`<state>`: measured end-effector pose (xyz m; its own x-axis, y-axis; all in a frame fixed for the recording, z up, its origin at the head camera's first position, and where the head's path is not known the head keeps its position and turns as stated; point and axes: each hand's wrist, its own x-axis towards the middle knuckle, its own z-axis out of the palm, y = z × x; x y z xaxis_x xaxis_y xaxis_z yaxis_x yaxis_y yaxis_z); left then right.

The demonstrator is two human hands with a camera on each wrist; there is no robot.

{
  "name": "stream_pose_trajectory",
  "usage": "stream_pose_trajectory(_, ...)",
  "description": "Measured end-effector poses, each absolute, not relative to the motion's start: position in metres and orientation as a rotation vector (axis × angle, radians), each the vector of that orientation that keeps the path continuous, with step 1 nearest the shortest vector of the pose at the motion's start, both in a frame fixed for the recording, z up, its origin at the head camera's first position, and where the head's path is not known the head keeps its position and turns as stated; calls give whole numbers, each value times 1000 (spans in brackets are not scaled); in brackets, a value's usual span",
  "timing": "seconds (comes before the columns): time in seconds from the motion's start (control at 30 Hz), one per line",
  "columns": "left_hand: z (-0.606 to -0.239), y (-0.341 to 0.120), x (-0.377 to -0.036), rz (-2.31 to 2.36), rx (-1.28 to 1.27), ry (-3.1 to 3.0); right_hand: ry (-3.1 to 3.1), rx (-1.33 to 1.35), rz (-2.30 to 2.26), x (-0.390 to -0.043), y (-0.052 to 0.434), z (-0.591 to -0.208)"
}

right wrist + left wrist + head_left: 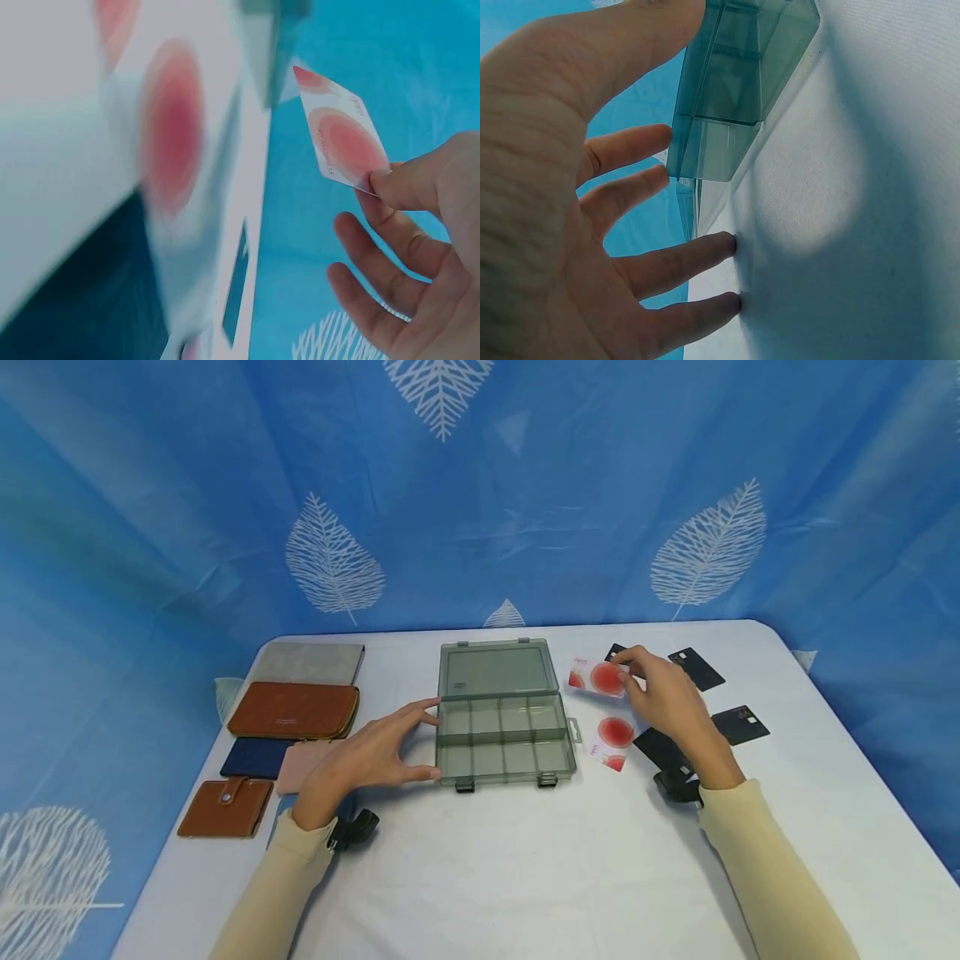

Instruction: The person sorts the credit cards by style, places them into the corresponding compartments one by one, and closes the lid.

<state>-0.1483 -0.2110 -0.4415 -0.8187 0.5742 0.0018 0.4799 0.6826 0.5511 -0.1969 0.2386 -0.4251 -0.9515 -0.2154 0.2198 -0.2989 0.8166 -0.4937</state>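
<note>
A clear grey-green compartment box lies open mid-table, its lid flat behind it. My left hand rests at the box's left end, fingers straight; the thumb touches the box and two fingertips press the tabletop. My right hand pinches a white card with a red disc by its corner, lifted just right of the lid. In the right wrist view that card sits between thumb and forefinger. A second red-disc card lies on the table.
Several black cards lie right of the box. Wallets lie at the left: grey, brown, navy, pink, small brown. The white table has blue leaf-print cloth behind it.
</note>
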Motion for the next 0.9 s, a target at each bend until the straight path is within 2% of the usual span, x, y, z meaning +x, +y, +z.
stream_pose_trajectory(0.47,-440,-212,-148,826,872,2737,-2861,540,1154,-213,194,-400)
stream_pose_trajectory(0.9,-439,-215,-152,835,874,2696,-2884,679,1241,-199,145,-412)
